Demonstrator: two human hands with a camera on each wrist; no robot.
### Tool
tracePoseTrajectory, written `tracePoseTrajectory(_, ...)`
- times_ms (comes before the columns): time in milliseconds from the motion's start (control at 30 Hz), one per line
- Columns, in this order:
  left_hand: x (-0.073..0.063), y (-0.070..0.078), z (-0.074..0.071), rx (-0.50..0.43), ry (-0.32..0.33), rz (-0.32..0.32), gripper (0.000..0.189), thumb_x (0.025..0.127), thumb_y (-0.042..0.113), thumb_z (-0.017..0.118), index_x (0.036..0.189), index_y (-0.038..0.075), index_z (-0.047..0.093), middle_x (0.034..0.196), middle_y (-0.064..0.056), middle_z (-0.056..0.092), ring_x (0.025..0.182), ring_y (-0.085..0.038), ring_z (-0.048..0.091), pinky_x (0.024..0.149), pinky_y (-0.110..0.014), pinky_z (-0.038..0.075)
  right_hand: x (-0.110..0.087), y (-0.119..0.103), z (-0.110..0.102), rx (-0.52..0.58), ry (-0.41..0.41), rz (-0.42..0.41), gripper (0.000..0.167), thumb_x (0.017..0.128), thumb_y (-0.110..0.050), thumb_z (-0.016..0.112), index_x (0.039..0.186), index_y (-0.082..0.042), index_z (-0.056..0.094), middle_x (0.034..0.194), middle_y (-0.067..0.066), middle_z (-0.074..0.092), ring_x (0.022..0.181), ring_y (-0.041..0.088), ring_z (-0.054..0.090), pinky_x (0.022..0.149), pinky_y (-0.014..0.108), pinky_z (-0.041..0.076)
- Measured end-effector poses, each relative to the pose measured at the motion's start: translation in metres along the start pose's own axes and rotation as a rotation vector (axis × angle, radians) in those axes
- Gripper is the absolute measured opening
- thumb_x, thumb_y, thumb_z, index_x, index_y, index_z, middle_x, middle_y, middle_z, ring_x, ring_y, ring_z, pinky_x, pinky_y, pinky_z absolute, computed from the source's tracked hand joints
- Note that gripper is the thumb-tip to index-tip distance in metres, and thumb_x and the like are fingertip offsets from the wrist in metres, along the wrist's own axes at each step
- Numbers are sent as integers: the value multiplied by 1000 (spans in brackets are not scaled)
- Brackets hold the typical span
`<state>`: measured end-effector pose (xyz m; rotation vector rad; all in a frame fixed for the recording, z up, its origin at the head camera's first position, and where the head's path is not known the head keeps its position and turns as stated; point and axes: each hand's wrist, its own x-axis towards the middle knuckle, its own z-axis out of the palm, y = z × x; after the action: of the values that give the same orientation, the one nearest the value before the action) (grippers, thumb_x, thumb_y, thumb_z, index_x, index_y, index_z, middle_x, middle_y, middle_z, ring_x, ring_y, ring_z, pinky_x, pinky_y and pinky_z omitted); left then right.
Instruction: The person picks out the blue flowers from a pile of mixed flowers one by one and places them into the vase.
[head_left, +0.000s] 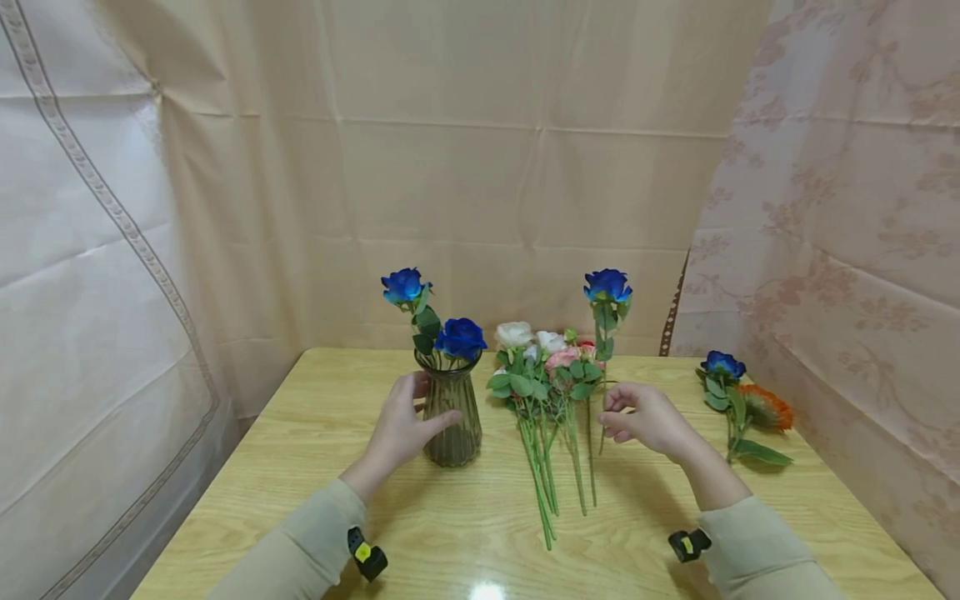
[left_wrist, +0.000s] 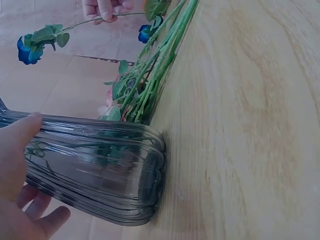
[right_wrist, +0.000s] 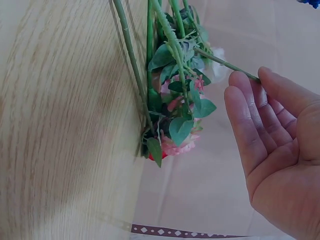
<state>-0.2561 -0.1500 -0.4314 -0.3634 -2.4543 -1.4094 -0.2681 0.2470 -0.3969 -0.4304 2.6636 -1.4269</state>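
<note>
A ribbed smoky-glass vase (head_left: 455,421) stands upright on the table. My left hand (head_left: 401,427) grips its side, with the thumb (left_wrist: 25,130) along one face and the fingers around the other. Two blue roses rise from the vase's mouth, one taller (head_left: 403,286) and one low at the rim (head_left: 461,338). To the right, my right hand (head_left: 647,417) holds another blue rose (head_left: 607,286) upright, its bloom well above the hand. Thumb and fingertips pinch the thin green stem (right_wrist: 227,65) in the right wrist view.
Between the hands lies a bunch of white and pink flowers (head_left: 562,360), its green stems (head_left: 542,475) pointing toward me. At the right table edge lie a blue rose (head_left: 723,364) and an orange flower (head_left: 767,407). A beige curtain (head_left: 480,183) hangs behind the table.
</note>
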Motion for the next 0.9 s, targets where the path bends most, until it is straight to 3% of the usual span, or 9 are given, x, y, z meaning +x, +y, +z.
tracePoseTrajectory(333,0,9,-5,69,-11,14,75,83,39,87,137,4,50,127,-11,55,116,-29,53,99,-50,50,0,-2,-1,5,5,13,16,97,-12,71,98,-2,58,96,13,62,83,26,71,74,49,62)
tracePoseTrajectory(633,-6,11,-8,68,9,15,79,81,43,87,139,5,48,131,-11,53,117,-34,53,96,-49,51,-1,-4,2,13,-2,-8,16,97,-11,71,98,-2,58,96,13,63,83,26,71,72,48,62)
tracePoseTrajectory(767,-10,13,-11,96,66,43,57,83,39,87,121,8,57,112,-9,59,101,-30,58,82,-41,52,-1,-5,3,9,-3,-4,15,97,-11,71,99,-2,59,96,13,63,82,25,71,73,49,62)
tracePoseTrajectory(900,-14,13,-12,82,97,130,30,88,31,84,99,12,64,87,-2,63,78,-19,60,66,-32,52,-1,-6,4,7,-6,-6,16,97,-12,71,100,-2,59,97,13,63,82,25,71,73,49,62)
